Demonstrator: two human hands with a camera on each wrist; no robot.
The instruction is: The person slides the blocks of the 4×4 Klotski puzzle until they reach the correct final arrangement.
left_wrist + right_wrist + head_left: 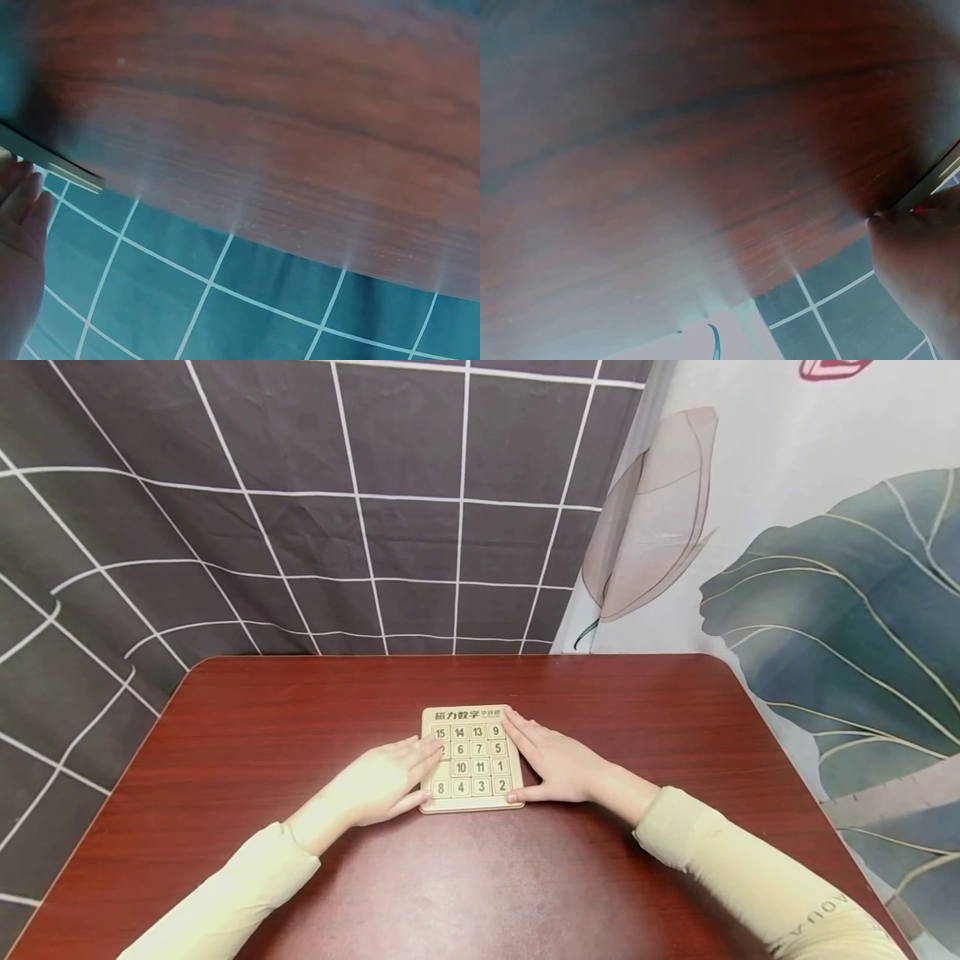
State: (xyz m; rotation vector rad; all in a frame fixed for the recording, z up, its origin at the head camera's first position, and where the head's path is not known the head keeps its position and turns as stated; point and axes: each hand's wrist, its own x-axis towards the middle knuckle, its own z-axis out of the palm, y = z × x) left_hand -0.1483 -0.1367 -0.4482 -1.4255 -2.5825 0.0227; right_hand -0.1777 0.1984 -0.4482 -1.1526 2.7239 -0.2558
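A wooden sliding number puzzle (pixel 471 804) lies flat on the table, with numbered tiles in a pale frame. One slot (pixel 441 769) at its left side, above tile 8 (pixel 441 788), has no tile in it. My left hand (pixel 382 781) reaches in from the left, fingertips over the tile partly hidden below 15 and thumb near the lower left edge. My right hand (pixel 564 766) rests along the right edge, straight fingers at the upper corner and thumb at the lower one. In both wrist views the puzzle's edge (pixel 71 174) shows beside the fingers.
The puzzle rests on a reddish-brown wooden table (pixel 285 702) with rounded far corners. Behind it hangs a dark curtain with a white grid (pixel 405 539). To the right hangs a white curtain with large leaf prints (pixel 862 635).
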